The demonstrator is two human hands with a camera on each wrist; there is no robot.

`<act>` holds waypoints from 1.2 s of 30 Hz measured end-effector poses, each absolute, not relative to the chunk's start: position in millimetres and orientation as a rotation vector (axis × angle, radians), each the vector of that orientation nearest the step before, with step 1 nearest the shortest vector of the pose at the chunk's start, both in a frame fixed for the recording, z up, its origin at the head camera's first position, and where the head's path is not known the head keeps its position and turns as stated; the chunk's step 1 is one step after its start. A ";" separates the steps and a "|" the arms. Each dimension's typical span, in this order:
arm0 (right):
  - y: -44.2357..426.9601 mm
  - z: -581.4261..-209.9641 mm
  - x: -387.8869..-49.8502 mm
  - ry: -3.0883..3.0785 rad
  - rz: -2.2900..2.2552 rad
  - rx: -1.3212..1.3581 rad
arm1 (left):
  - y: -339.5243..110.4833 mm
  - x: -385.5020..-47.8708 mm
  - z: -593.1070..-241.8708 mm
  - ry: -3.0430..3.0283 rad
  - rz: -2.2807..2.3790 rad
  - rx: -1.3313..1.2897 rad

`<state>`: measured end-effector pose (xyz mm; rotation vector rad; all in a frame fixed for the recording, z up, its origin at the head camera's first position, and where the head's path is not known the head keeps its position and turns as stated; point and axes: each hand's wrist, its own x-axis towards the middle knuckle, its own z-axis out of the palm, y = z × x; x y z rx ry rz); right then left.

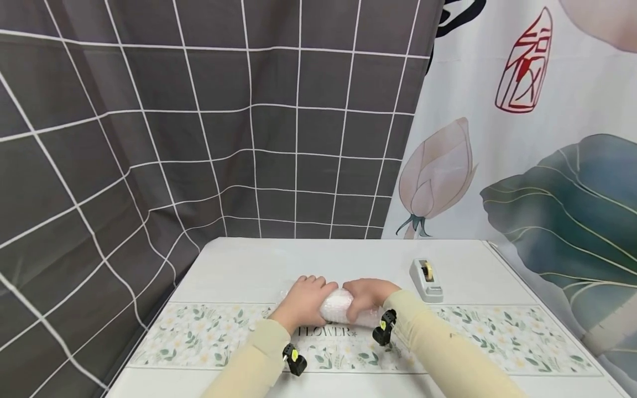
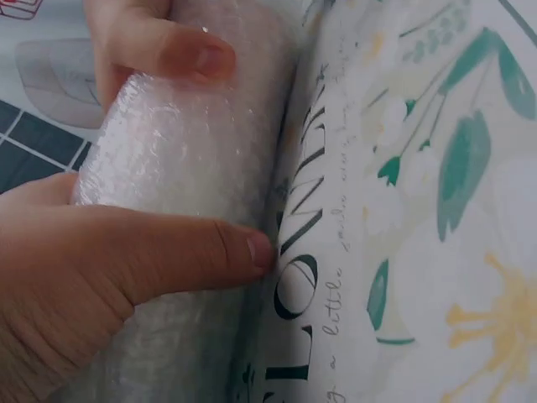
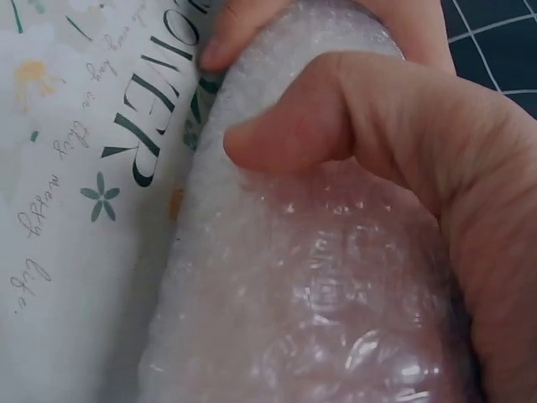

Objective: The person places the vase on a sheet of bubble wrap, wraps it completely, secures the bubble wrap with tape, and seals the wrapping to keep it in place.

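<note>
A bundle rolled in clear bubble wrap (image 1: 334, 307) lies crosswise on the table in the head view. Something pinkish shows through the wrap (image 3: 336, 277) in the right wrist view, but its kind cannot be made out. My left hand (image 1: 304, 301) grips the left part of the roll, its thumb laid over the near side, as the left wrist view shows. Around the right part curls my right hand (image 1: 369, 294), with its thumb pressing on top of the plastic. Fingers on the far side of the roll are partly hidden.
A white tape dispenser (image 1: 426, 281) with a yellow tape roll stands behind and right of the right hand. Beneath the bundle runs a floral printed strip (image 1: 209, 331) across the white table (image 1: 259, 260). Behind hang a dark grid curtain (image 1: 273, 132) and a floral curtain (image 1: 497, 166).
</note>
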<state>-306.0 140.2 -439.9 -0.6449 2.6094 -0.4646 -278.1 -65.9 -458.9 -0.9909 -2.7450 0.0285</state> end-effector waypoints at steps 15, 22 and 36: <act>147.4 -444.7 -287.9 2.990 -0.037 -1.132 | -60.4 -285.5 -457.8 -2.834 0.018 -0.957; 151.8 -450.4 -267.7 3.161 0.126 -1.315 | -59.7 -287.4 -443.5 -3.146 -0.360 -0.862; 148.4 -455.8 -280.1 3.130 0.245 -1.279 | -64.1 -288.3 -440.9 -3.184 -0.470 -0.905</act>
